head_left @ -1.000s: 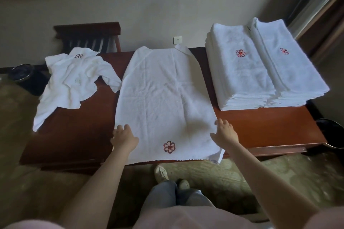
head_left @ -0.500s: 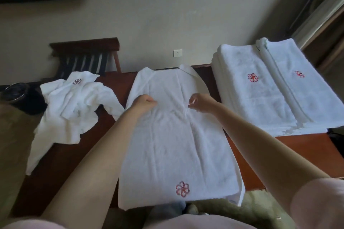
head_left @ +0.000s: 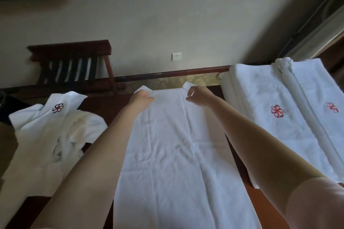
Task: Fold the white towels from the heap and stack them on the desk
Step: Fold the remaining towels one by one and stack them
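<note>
White terry towel point(head_left: 176, 154), creased oblong, flat on wooden desk point(head_left: 268, 208), far edge pinched by left hand point(head_left: 142, 96) and right hand point(head_left: 198, 96). Crumpled heap point(head_left: 55, 132) left of left hand; squared stacks point(head_left: 264, 117) right of right hand.

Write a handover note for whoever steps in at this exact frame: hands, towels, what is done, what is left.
Left hand grips the far left corner of the spread towel; right hand pinches its far right corner.
The spread towel lies flat along the middle of the desk, not yet folded.
Done: two folded stacks on the desk's right.
Left: fold this towel, probably by drawing the far edge back, add it to a stack, then work through the heap on the left.
</note>
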### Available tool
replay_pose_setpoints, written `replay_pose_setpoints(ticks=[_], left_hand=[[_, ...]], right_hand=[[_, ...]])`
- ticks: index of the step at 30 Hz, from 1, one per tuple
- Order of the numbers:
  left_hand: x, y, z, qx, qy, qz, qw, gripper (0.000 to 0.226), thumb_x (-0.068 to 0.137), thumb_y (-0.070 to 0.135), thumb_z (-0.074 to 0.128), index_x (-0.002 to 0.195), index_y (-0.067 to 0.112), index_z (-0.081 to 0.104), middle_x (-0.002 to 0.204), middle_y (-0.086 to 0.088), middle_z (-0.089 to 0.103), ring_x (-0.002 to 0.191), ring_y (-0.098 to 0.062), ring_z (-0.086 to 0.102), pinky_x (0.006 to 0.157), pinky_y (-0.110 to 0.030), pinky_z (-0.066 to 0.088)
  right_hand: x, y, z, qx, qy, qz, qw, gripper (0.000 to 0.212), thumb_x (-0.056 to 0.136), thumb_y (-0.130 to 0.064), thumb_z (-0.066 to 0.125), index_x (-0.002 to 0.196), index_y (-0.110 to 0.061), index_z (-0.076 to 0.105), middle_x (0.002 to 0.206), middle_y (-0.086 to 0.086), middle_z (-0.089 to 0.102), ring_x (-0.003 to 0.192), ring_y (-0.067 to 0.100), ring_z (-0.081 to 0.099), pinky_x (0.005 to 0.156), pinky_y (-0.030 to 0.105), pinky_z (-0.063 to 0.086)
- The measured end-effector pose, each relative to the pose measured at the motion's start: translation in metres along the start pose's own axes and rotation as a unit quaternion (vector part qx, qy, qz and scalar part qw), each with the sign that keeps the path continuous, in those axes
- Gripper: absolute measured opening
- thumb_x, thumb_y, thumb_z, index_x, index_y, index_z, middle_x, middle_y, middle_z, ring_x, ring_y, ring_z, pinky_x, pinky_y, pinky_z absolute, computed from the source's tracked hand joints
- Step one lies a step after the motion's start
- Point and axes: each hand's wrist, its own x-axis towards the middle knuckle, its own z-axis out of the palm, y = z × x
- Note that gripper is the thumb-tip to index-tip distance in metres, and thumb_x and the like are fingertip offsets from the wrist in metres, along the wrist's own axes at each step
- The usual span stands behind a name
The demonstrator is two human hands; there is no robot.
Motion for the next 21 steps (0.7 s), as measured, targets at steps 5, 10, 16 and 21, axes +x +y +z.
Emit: replay_pose_setpoints(ticks=[5,10,16,21], left_hand=[[0.039,0.008,0.004,0.057,0.048,-0.031,0.997,0.037,0.091,0.028,0.057,0.124,0.012,0.058,0.135,-0.010,0.047,0.120,-0.031,0.048,0.089,-0.027,0.040],[0.085,0.000,0.016,0.045,0.020,-0.056,0.997,0.052,0.089,0.029,0.060,0.137,0.016,0.046,0.142,-0.014,0.036,0.124,-0.032,0.044,0.092,-0.031,0.038],[0.127,-0.023,0.039,0.133,-0.053,-0.049,0.988,0.070,0.089,0.036,0.058,0.149,0.027,0.024,0.150,-0.010,0.027,0.129,-0.031,0.042,0.098,-0.038,0.043],[0.146,-0.028,0.051,0.245,-0.095,-0.031,0.964,0.062,0.088,0.047,0.053,0.142,0.021,0.038,0.143,-0.005,0.039,0.117,-0.023,0.051,0.090,-0.035,0.049]], right_hand=[[0.047,0.019,0.000,0.005,-0.014,0.028,1.000,0.035,0.095,-0.023,0.052,0.123,-0.003,0.056,0.122,0.013,0.059,0.103,0.027,0.058,0.073,0.030,0.042],[0.093,0.041,0.008,0.040,-0.020,0.059,0.997,0.045,0.092,-0.023,0.055,0.136,-0.017,0.045,0.129,0.008,0.055,0.100,0.024,0.058,0.069,0.029,0.041],[0.138,0.045,0.018,-0.021,-0.045,0.016,0.999,0.061,0.092,-0.023,0.056,0.148,-0.029,0.031,0.137,0.007,0.053,0.110,0.025,0.057,0.082,0.034,0.051],[0.162,0.043,0.027,-0.191,-0.118,-0.011,0.974,0.071,0.090,-0.048,0.057,0.150,-0.029,0.023,0.148,0.009,0.041,0.121,0.031,0.053,0.089,0.042,0.052]])
